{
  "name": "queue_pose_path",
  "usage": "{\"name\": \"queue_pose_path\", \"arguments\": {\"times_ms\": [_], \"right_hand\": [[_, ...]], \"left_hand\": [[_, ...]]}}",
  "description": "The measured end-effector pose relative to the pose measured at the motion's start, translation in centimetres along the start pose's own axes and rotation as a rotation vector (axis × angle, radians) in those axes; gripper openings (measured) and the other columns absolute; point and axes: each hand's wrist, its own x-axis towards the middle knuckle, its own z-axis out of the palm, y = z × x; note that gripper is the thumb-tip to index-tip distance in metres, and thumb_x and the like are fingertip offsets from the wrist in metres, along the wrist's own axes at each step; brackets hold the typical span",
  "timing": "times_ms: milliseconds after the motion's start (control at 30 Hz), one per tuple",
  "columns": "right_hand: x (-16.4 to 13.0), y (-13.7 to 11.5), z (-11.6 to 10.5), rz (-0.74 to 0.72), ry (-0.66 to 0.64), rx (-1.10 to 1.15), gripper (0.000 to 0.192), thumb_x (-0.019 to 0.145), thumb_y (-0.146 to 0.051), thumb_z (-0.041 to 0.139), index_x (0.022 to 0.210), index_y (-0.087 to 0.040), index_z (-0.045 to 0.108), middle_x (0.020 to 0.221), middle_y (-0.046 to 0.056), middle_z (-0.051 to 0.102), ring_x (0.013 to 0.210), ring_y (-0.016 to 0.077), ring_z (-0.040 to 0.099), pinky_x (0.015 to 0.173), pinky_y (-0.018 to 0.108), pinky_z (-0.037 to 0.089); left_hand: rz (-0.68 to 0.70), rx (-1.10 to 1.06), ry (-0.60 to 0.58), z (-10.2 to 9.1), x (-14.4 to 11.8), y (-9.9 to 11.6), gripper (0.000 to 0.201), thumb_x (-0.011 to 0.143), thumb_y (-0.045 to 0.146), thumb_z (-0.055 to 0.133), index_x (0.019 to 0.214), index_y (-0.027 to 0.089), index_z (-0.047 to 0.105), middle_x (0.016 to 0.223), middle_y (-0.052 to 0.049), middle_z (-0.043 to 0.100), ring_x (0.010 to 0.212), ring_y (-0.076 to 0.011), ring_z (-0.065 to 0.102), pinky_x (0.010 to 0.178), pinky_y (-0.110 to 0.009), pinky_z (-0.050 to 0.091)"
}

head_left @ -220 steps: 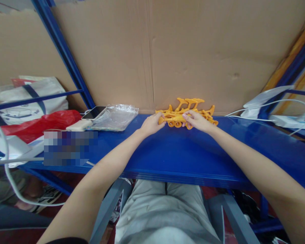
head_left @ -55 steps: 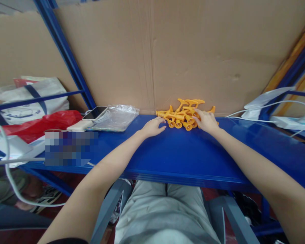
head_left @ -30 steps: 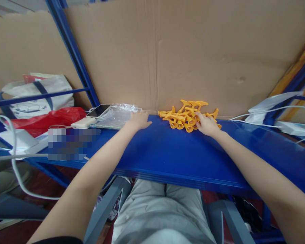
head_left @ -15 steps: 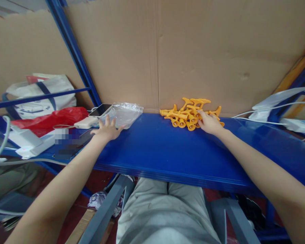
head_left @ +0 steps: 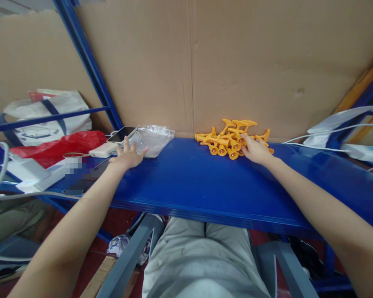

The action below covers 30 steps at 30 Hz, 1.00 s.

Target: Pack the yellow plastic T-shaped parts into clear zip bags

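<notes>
My left hand (head_left: 126, 155), fingers spread, touches the plastic bag (head_left: 153, 138); I pinch one edge cleanly while my right hand (head_left: 255, 150) rests unclenched on the orange parts (head_left: 228, 138).

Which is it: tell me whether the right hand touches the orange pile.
Touching. The head view shows the right hand resting its fingers on the orange pile, no gap between them.
</notes>
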Motion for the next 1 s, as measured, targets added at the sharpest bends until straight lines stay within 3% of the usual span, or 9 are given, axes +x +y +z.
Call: {"name": "queue_pose_path", "arguments": {"times_ms": [267, 367, 433, 567, 700, 800, 900, 1000], "right_hand": [[0.0, -0.2, -0.2, 0.029, -0.035, -0.005, 0.056, 0.090, -0.027, 0.038, 0.141, -0.005, 0.040, 0.129, 0.023, 0.062, 0.118, 0.0347, 0.060, 0.102, 0.051, 0.042], [0.0, -0.1, -0.1, 0.010, -0.016, -0.007, 0.055, 0.090, -0.026, 0.038, 0.141, -0.006, 0.041, 0.130, 0.022, 0.062, 0.117, 0.0346, 0.060, 0.101, 0.052, 0.042], [0.1, -0.1, 0.0, 0.002, -0.008, -0.012, 0.054, 0.090, -0.025, 0.038, 0.140, -0.007, 0.041, 0.130, 0.022, 0.063, 0.118, 0.0346, 0.060, 0.101, 0.052, 0.042], [0.0, -0.3, -0.2, -0.004, -0.027, -0.021, 0.054, 0.090, -0.025, 0.037, 0.140, -0.006, 0.041, 0.129, 0.022, 0.063, 0.118, 0.0343, 0.060, 0.101, 0.052, 0.043], [0.0, -0.4, -0.3, 0.010, -0.039, -0.032, 0.054, 0.091, -0.026, 0.037, 0.141, -0.006, 0.040, 0.133, 0.022, 0.061, 0.122, 0.0343, 0.058, 0.102, 0.052, 0.041], [0.0, -0.4, -0.2, 0.014, -0.046, -0.042, 0.054, 0.091, -0.026, 0.037, 0.142, -0.007, 0.039, 0.133, 0.021, 0.061, 0.122, 0.0340, 0.058, 0.102, 0.051, 0.041], [0.1, -0.4, -0.2, 0.011, -0.054, -0.035, 0.054, 0.091, -0.026, 0.037, 0.142, -0.007, 0.039, 0.132, 0.022, 0.061, 0.122, 0.0337, 0.058, 0.102, 0.051, 0.041], [0.0, -0.5, -0.4, 0.015, -0.059, -0.025, 0.055, 0.091, -0.026, 0.036, 0.142, -0.007, 0.039, 0.134, 0.021, 0.060, 0.124, 0.0338, 0.056, 0.103, 0.052, 0.040]], "left_hand": [[0.328, 0.201, 0.075, -2.4, 0.6, 6.3, 0.062, 0.095, 0.051, 0.030, 0.150, 0.023, 0.039, 0.163, -0.011, 0.020, 0.148, -0.0397, 0.016, 0.110, -0.071, 0.020], [0.355, 0.192, 0.074, -2.1, 1.8, 8.7, 0.061, 0.096, 0.047, 0.030, 0.149, 0.020, 0.040, 0.161, -0.014, 0.027, 0.147, -0.0399, 0.020, 0.111, -0.070, 0.019], [0.290, 0.160, 0.052, -1.1, 2.5, 9.6, 0.061, 0.095, 0.044, 0.033, 0.150, 0.016, 0.038, 0.160, -0.017, 0.028, 0.146, -0.0406, 0.022, 0.111, -0.068, 0.021], [0.142, 0.095, -0.048, 1.6, 3.5, 9.3, 0.064, 0.095, 0.044, 0.038, 0.150, 0.011, 0.036, 0.157, -0.022, 0.032, 0.143, -0.0409, 0.031, 0.109, -0.063, 0.030], [0.098, 0.069, -0.145, 2.7, 4.1, 7.9, 0.053, 0.095, 0.032, 0.035, 0.137, 0.006, 0.054, 0.142, -0.024, 0.052, 0.130, -0.0348, 0.052, 0.103, -0.045, 0.045], [0.117, 0.079, -0.125, 2.4, 4.1, 7.8, 0.047, 0.093, 0.022, 0.038, 0.130, 0.006, 0.060, 0.138, -0.023, 0.057, 0.125, -0.0310, 0.057, 0.099, -0.036, 0.048], [0.089, 0.060, -0.095, 1.7, 3.6, 8.2, 0.046, 0.091, 0.014, 0.038, 0.129, 0.005, 0.061, 0.135, -0.024, 0.058, 0.122, -0.0305, 0.060, 0.097, -0.035, 0.049], [0.085, 0.027, 0.009, 1.0, 3.0, 8.6, 0.044, 0.091, 0.012, 0.037, 0.128, 0.003, 0.060, 0.132, -0.025, 0.060, 0.119, -0.0310, 0.062, 0.095, -0.036, 0.049]]}}
